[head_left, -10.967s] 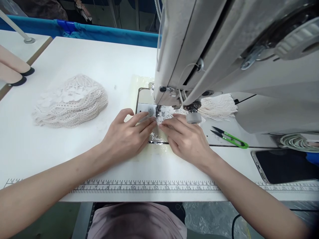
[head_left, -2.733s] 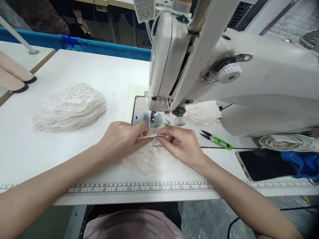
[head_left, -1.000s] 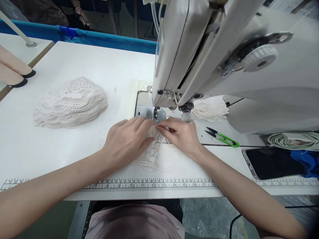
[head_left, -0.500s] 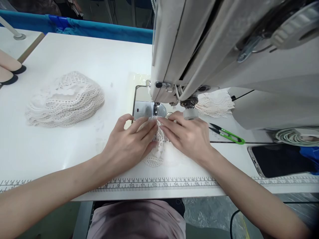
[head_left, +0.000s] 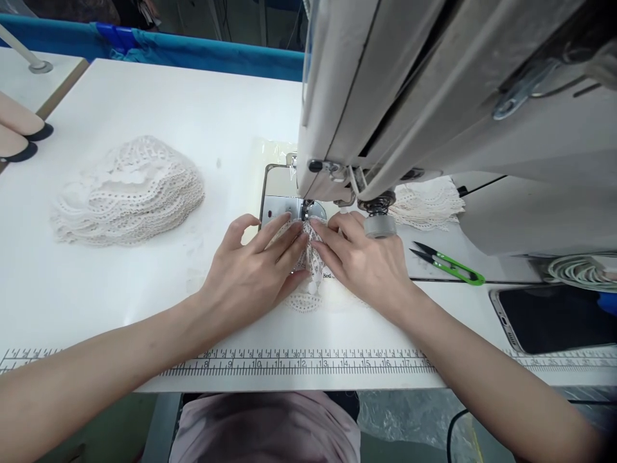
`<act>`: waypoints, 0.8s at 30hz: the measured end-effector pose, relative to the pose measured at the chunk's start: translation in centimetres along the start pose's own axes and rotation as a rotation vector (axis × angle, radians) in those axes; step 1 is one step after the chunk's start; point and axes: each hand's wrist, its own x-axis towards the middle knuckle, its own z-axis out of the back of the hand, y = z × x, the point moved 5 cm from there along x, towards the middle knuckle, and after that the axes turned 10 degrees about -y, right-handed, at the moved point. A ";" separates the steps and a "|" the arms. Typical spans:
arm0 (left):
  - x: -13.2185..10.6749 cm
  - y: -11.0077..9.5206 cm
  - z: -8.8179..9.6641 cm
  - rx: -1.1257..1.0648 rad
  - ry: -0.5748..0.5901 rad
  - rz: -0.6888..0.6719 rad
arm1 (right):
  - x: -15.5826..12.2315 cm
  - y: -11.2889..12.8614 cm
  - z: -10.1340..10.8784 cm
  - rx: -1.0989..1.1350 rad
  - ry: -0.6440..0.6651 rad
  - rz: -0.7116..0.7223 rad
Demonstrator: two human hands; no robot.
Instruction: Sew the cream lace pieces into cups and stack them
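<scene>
A piece of white lace lies gathered below the presser foot of a sewing machine. My left hand holds its left side, fingertips together on the cloth near the foot and thumb tucked underneath. From the other side, my right hand grips the lace with its fingertips close to the needle area. The scalloped lower end of the lace hangs toward me on the white table. My fingers hide part of the lace and of the metal needle plate.
A pile of lace pieces lies at the left, with another lace stack behind the machine head. Green thread snips and a phone lie at the right. A printed ruler runs along the table's front edge.
The lace has moved slightly away from me toward the foot, with both hands following it. The view has shifted a little, so the machine sits farther right.
</scene>
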 end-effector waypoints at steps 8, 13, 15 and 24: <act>0.0 -0.1 0.1 -0.009 0.014 0.006 | 0.0 0.0 0.0 -0.035 -0.031 0.025; -0.1 -0.1 0.1 -0.026 0.009 0.017 | 0.0 0.0 -0.1 -0.026 -0.007 0.010; -0.2 -0.1 0.1 -0.024 0.008 0.021 | 0.0 0.0 -0.1 -0.029 0.006 0.008; 0.0 -0.1 0.0 0.052 -0.014 -0.012 | 0.0 0.0 0.0 -0.087 -0.021 0.039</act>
